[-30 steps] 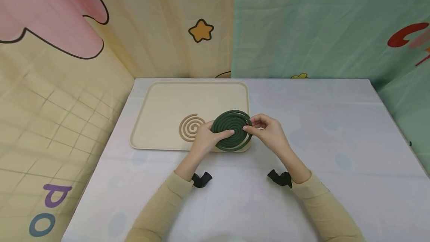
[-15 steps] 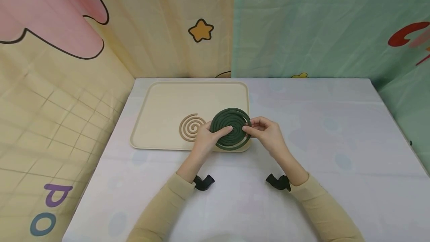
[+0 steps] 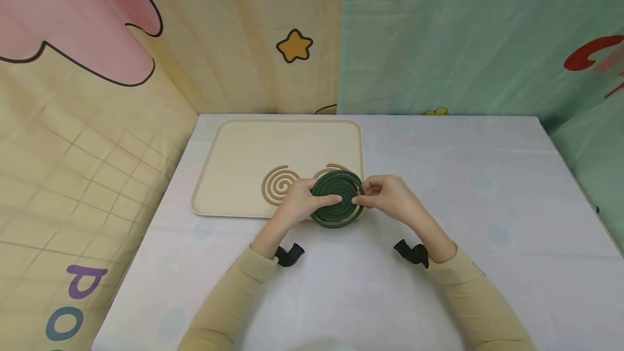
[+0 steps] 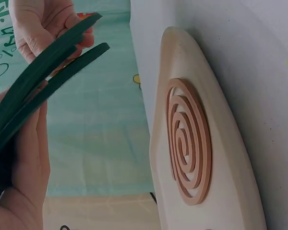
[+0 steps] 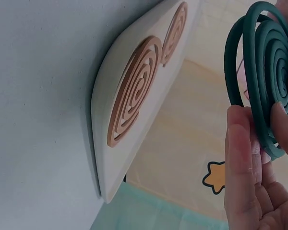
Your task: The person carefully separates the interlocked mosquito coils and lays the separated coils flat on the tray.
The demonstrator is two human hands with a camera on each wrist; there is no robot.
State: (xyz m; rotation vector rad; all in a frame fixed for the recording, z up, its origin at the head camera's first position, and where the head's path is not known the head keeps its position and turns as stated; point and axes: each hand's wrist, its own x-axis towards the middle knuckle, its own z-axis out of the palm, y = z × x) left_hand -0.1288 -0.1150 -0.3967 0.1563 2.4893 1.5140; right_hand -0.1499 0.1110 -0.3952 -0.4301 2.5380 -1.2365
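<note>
A green mosquito coil [image 3: 336,216] is held up over the front right of a cream tray [image 3: 278,140]. My left hand [image 3: 298,199] grips it from the left, thumb lying across its face. At its right edge, my right hand [image 3: 391,196] pinches the outer ring between thumb and fingers. In the right wrist view, two outer strands of the green coil [image 5: 262,79] stand apart from each other. A brown mosquito coil [image 3: 281,184] lies flat on the tray, beside my left hand. Another brown coil [image 5: 138,91] lies to its right, mostly hidden under the green one in the head view.
White cloth covers the table [image 3: 468,188], and the tray sits towards its back left. Printed curtains [image 3: 429,31] enclose the back and sides. Black wrist pieces [image 3: 411,252] stick out from both cuffs.
Both hands have brought the green coil slightly up, then down towards the body. The second brown coil's upper edge now shows behind it. Both hands keep their hold.
</note>
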